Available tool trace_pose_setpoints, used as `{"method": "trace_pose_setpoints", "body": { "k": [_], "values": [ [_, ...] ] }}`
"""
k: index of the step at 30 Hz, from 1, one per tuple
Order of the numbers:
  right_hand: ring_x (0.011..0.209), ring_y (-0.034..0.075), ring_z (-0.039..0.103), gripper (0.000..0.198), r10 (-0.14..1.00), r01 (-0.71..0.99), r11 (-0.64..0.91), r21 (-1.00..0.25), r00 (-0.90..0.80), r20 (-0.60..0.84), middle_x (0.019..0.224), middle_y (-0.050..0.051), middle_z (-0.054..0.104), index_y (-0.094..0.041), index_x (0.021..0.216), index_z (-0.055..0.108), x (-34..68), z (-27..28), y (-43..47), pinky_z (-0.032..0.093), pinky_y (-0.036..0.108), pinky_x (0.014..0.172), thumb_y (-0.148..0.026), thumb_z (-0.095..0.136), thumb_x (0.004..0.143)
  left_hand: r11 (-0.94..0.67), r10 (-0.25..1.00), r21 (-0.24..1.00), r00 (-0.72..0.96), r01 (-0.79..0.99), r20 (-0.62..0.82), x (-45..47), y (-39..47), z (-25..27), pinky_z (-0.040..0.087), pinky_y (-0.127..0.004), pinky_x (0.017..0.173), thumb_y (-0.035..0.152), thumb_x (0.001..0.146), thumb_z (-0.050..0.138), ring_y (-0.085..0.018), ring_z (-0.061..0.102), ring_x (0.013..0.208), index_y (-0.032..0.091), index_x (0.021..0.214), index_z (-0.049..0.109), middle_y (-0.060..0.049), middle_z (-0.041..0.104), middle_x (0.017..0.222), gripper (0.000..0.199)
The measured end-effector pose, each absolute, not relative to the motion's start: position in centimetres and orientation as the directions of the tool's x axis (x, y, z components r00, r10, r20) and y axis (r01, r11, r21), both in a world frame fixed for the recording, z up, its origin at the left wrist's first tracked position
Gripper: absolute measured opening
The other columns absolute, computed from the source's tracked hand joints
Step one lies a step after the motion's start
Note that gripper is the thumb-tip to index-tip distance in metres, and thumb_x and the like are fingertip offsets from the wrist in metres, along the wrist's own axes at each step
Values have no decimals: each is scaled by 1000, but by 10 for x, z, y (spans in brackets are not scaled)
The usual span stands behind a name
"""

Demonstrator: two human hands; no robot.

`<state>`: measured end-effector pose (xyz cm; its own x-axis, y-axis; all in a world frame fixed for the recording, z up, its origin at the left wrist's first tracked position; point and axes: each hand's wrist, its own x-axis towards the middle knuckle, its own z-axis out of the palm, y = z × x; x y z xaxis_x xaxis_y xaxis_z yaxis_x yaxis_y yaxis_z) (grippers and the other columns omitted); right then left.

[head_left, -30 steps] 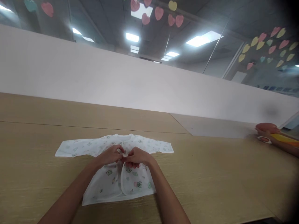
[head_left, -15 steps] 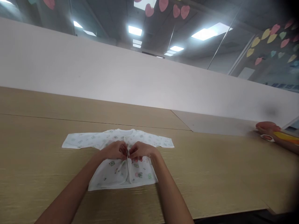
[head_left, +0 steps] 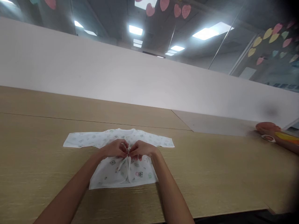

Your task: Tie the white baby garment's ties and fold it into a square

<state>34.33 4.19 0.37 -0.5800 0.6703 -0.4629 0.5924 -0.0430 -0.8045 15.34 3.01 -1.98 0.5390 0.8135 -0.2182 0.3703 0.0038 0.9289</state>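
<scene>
A small white baby shirt (head_left: 109, 175) with printed little figures lies flat on the wooden table, its sleeves spread to both sides and its neckline away from me. My left hand (head_left: 116, 148) pinches the left edge of the front opening near mid-chest. Opposite it, my right hand (head_left: 140, 150) pinches the right edge, and the fingertips of both hands nearly meet. The cloth is puckered beneath the fingers, and the lower front hangs slightly parted. Whatever fastener sits between the fingertips is hidden.
The wooden table (head_left: 217, 174) runs widely to both sides. A white partition (head_left: 116, 71) rises behind it, with glass bearing heart-shaped stickers above. At the far right another person's hand and wrist (head_left: 268, 130) rest near the table, with something yellow beside them.
Both hands stay at the front opening, and their fingertips have shifted slightly and drawn closer together. The shirt has barely moved.
</scene>
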Motion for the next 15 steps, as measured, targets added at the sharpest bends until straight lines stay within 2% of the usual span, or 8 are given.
{"method": "trace_pose_setpoints", "body": {
  "k": [5,11,15],
  "values": [
    [51,7,55,10,631,553,-49,-832,-629,-455,66,1,65,-12,69,67,344,4,42,44,16,43,-17,59,68,43,819,935,524,353,-236,152,30,-19,46,-27,60,19,57,67,-15,61,67,17,92,52,-1,66,75,38],
    [47,6,54,8,662,588,-52,-807,-585,-469,61,0,64,-11,69,67,338,3,41,46,17,47,-19,65,67,60,825,941,513,334,-235,152,31,-21,47,-27,58,21,56,69,-15,61,62,17,89,51,0,65,70,38],
    [47,7,54,7,669,596,-75,-800,-565,-483,59,0,63,-11,67,66,336,0,41,46,17,47,-18,66,67,46,820,940,524,339,-230,152,29,-18,46,-27,57,28,62,65,-14,60,59,17,90,50,-1,65,68,34]
  ]
}}
